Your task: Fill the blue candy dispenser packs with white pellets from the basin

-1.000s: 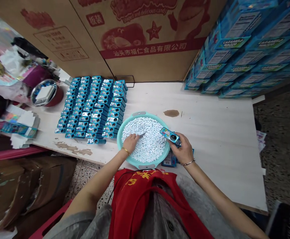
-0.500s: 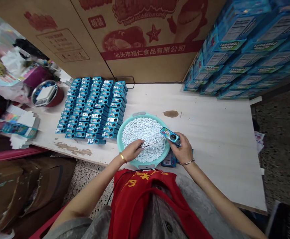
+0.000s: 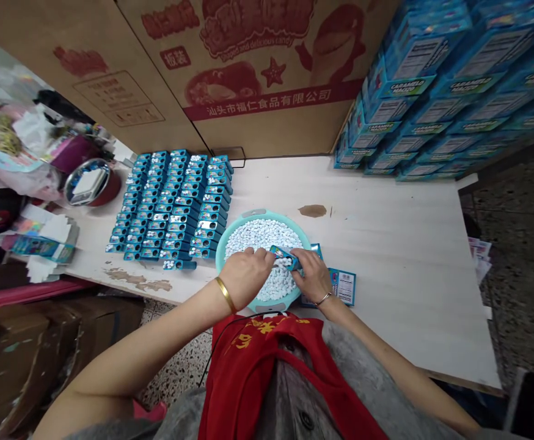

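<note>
My left hand (image 3: 246,275) is closed, knuckles up, around a small spoon (image 3: 278,263), mostly hidden by the fingers. White candies lie at the spoon's tip, against the opening of a small blue candy box (image 3: 280,251). My right hand (image 3: 313,274) grips that box by its right end, tilted over the basin. Below both hands, a turquoise basin (image 3: 220,252) holds a heap of small white candies (image 3: 264,232). Flat blue cartons (image 3: 344,286) lie by the basin's right side, partly under my right hand.
Rows of small blue boxes (image 3: 170,201) with round holes stand left of the basin. Large cardboard cartons (image 3: 267,131) rise behind the table (image 3: 399,244). Blue display boxes (image 3: 413,116) are stacked at the back right. A metal bowl (image 3: 106,186) and loose packaging sit at the left.
My left hand has lifted from the candy heap and moved right with the spoon. My right hand has brought the box left over the basin, to meet it.
</note>
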Demonstrator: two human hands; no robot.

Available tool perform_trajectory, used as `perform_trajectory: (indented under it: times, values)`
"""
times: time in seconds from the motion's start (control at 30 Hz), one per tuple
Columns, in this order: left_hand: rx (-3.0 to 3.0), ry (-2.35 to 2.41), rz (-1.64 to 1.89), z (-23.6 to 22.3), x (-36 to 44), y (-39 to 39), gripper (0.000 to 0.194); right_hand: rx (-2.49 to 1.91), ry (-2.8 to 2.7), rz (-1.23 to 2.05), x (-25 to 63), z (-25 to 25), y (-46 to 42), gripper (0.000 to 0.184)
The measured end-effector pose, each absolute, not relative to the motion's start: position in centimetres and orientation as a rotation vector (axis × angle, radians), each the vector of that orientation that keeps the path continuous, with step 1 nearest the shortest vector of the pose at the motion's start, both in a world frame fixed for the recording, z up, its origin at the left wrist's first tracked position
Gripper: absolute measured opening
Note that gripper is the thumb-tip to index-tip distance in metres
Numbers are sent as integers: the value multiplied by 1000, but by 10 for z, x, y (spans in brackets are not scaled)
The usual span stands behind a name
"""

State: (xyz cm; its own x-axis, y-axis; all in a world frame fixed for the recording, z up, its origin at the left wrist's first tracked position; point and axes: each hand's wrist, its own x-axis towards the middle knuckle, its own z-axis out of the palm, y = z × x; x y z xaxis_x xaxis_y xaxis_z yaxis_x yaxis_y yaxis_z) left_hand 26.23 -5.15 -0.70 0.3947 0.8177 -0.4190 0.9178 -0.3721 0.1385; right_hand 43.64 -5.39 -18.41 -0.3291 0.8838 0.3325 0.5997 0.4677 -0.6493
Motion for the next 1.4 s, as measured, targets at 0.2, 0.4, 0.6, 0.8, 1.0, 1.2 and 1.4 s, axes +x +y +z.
perform_trajectory:
  times: [0.2,0.4,0.6,0.8,1.0,1.2,1.4]
  values:
    - [2385,1676,-304,-30,238,-48,22,-1249,-2004,569,443,-190,-52,45]
    - [2139,1860,-338,-151,195,-34,35,-1332,-1886,577,459,-186,-45,37]
    - [2099,1624,-213,-217,217,-64,36,-1436,-1784,602,470,-179,-42,32]
    - [1937,1360,36,-224,231,-91,47,-1509,-1670,666,471,-178,-44,36]
    - [1824,1270,271,-185,212,-90,35,-1511,-1658,691,472,-178,-44,35]
    - [2055,1229,271,-100,193,-71,28,-1402,-1854,557,460,-185,-42,33]
    - [2262,1328,-216,-38,221,-48,26,-1280,-2011,529,440,-187,-44,42]
